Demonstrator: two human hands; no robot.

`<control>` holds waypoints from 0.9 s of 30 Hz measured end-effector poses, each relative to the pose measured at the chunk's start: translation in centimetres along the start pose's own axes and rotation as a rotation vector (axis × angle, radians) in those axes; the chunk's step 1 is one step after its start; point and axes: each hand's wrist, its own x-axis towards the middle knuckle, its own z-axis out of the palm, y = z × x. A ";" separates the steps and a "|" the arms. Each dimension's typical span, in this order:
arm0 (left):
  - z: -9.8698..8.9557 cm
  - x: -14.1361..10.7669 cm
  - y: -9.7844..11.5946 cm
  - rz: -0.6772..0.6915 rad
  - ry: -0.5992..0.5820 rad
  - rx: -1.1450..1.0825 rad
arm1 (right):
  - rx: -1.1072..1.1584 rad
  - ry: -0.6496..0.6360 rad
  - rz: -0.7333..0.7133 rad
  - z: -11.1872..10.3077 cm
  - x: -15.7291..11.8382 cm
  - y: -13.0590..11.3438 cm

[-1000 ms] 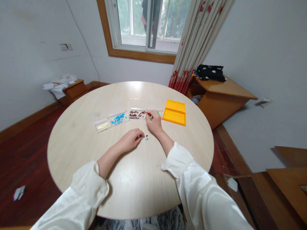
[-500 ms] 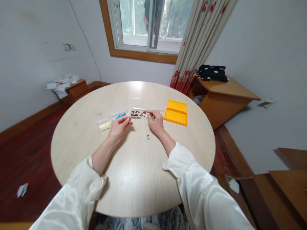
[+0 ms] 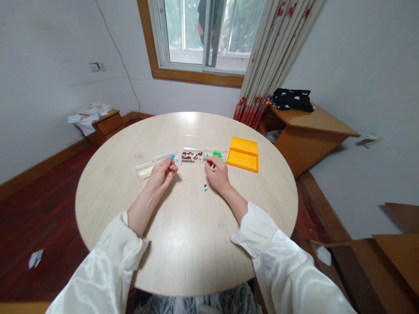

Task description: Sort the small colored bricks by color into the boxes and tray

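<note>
My left hand (image 3: 161, 175) is over the near edge of a clear box with small blue pieces (image 3: 173, 157). Its thumb and index finger come together and the other fingers curl; whatever lies between them is too small to make out. My right hand (image 3: 217, 174) hovers just in front of a clear box of green pieces (image 3: 216, 154), fingers bent and thumb close to the index fingertip. Between the hands stands an open clear box of dark brown pieces (image 3: 191, 155). One loose brown piece (image 3: 205, 186) and one loose blue piece (image 3: 205, 189) lie nearer me.
A clear box with pale yellow pieces (image 3: 144, 172) stands at the left. An open yellow case (image 3: 242, 162) lies at the right on the round table (image 3: 183, 244). Beyond the table are a wooden cabinet (image 3: 314, 131) and a curtain (image 3: 265, 56).
My left hand has turned and shifted left toward the blue pieces. My right hand has drawn back toward me, uncovering the green pieces. The view has shifted slightly.
</note>
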 end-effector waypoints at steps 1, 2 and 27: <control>0.2 -0.1 0.1 -0.013 0.007 -0.027 | 0.004 -0.002 0.003 -0.1 -0.1 -0.2; 0.4 -0.1 0.2 -0.030 0.025 -0.057 | 0.008 -0.003 0.006 -0.3 -0.2 -0.4; 0.0 -0.9 0.1 0.042 -0.030 -0.072 | -0.012 -0.474 0.269 0.1 -0.8 0.1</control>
